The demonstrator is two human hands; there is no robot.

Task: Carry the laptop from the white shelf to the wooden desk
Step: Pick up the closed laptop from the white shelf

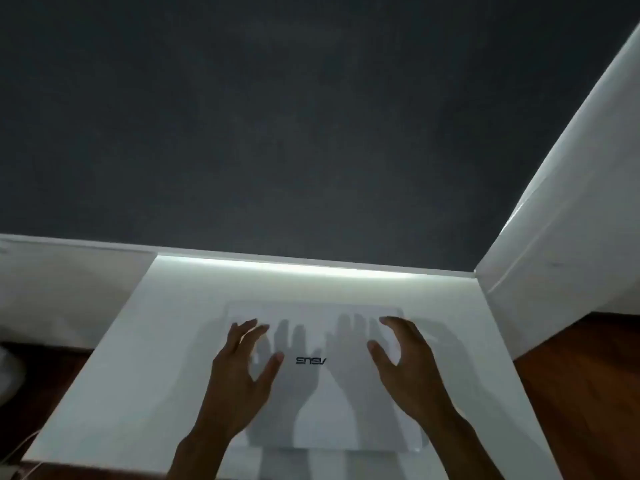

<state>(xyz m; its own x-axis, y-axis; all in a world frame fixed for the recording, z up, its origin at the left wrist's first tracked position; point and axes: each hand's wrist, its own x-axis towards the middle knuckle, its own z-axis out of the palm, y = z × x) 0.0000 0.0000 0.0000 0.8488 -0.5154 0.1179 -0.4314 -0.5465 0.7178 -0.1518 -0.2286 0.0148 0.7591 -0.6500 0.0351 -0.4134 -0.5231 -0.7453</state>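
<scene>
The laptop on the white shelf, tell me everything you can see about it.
The laptop is white or pale silver, closed, lying flat on the white shelf. Its smooth lid carries a dark logo at the centre, upside down from this view. Its corners are rounded and its near edge lies close to the shelf's front. The left hand and right hand hover over it, fingers spread, casting shadows on the lid; contact is unclear.

Dark wall (277,116); perhaps cable (26,448).
</scene>
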